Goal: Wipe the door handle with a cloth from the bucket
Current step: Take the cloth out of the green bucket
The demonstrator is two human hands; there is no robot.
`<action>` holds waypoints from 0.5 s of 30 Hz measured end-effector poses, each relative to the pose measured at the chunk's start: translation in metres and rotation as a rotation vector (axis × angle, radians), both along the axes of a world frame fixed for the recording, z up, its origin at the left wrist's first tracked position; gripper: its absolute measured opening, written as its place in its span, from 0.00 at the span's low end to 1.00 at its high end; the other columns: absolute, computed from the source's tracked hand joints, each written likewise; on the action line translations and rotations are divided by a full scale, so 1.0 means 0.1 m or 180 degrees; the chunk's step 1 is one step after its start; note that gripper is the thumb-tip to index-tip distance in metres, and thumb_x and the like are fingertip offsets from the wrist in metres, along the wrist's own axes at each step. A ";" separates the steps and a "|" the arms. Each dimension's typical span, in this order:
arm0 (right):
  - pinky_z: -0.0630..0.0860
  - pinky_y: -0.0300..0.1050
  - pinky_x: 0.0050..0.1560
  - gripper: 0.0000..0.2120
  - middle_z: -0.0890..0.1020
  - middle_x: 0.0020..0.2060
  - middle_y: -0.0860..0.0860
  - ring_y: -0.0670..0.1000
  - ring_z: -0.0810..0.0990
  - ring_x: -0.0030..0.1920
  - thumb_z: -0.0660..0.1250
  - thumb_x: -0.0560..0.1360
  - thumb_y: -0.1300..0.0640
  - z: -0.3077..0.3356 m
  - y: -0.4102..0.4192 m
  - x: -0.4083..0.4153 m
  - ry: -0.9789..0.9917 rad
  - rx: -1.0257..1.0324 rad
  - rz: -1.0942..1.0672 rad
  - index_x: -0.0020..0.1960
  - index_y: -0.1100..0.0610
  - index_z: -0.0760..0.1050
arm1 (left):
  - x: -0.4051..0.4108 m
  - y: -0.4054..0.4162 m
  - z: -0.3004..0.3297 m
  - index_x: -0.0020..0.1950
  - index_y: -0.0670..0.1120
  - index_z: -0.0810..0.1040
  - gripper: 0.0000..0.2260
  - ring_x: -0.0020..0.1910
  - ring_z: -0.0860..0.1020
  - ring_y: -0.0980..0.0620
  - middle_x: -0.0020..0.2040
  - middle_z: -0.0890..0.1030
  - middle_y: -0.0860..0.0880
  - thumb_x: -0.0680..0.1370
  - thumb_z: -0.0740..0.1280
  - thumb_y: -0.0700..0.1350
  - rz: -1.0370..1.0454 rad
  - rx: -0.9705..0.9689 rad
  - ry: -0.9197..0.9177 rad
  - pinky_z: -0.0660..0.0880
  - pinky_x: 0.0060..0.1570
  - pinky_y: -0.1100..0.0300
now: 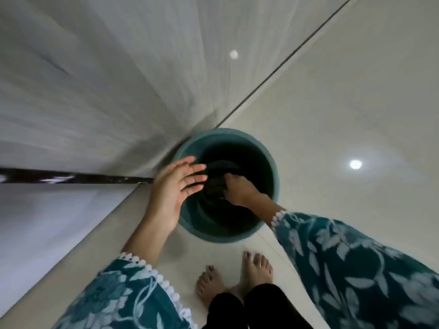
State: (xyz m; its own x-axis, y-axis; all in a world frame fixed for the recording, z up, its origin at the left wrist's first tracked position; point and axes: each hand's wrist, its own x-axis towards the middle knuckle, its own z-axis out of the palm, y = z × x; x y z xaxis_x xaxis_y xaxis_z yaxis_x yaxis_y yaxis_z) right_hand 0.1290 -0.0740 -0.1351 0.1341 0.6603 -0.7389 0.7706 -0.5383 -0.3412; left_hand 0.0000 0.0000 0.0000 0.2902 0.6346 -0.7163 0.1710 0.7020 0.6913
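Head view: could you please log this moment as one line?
right hand: in round teal plastic bucket, gripping dark cloth | left hand: open

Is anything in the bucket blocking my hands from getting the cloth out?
Nothing visible does. The right hand is already inside the bucket, closed on the dark cloth. The left hand hovers open above the near rim, and the bucket's mouth is uncovered.

Pale tiled floor [332, 110], teal bucket [270, 162], two bare feet [256, 267]
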 end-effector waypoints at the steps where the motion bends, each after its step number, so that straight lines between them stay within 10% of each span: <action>1: 0.68 0.54 0.65 0.23 0.69 0.67 0.64 0.64 0.70 0.66 0.60 0.77 0.54 -0.29 0.12 -0.03 -0.0037 -0.0175 0.0212 0.69 0.61 0.63 | 0.00 0.04 -0.14 0.52 0.45 0.76 0.10 0.38 0.82 0.51 0.40 0.85 0.48 0.81 0.55 0.39 -0.0038 0.0101 -0.0042 0.78 0.40 0.59; 5: 0.48 0.54 0.73 0.26 0.54 0.76 0.58 0.59 0.49 0.76 0.53 0.80 0.50 -0.95 0.39 -0.05 -0.0491 -0.0783 0.0572 0.76 0.56 0.56 | -0.04 0.08 -0.56 0.52 0.45 0.77 0.09 0.37 0.82 0.50 0.41 0.85 0.47 0.81 0.57 0.38 -0.0169 0.0263 -0.0137 0.77 0.36 0.61; 15: 0.59 0.61 0.67 0.24 0.63 0.71 0.55 0.62 0.57 0.70 0.60 0.76 0.52 0.15 0.15 -0.17 -0.0215 -0.0568 0.0530 0.71 0.49 0.64 | -0.28 -0.06 0.15 0.55 0.44 0.76 0.09 0.37 0.82 0.51 0.43 0.85 0.46 0.80 0.58 0.38 0.0254 0.0049 0.0149 0.78 0.37 0.61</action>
